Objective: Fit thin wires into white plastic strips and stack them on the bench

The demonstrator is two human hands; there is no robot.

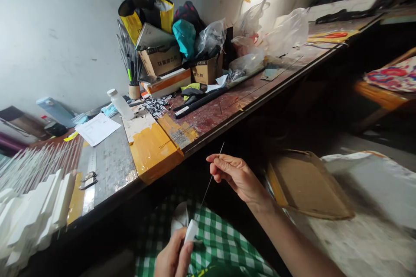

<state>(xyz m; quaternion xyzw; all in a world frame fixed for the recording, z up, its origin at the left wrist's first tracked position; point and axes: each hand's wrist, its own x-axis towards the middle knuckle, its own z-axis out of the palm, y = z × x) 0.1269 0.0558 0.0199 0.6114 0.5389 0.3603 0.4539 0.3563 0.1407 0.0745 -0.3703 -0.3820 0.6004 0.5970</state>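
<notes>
In the lower middle, my left hand (171, 256) is closed around a small white block-like piece (191, 230). A thin dark rod (206, 192) rises at a slant from near the top of this piece; whether the two are joined I cannot tell. Higher up and to the right, the thumb and fingers of my right hand (238, 177) pinch the rod near its upper end, with its tip poking out above them. Both hands are over a green checked cloth (217, 231) on my lap, in front of the bench edge.
The bench (110, 169) runs slantwise across the view. White strips (29, 220) and many thin rods (42, 162) lie at its left. Behind are a white bottle (120, 104), paper (98, 129), cardboard boxes (162, 60) and plastic bags (286, 32). A cardboard tray (312, 186) sits lower right.
</notes>
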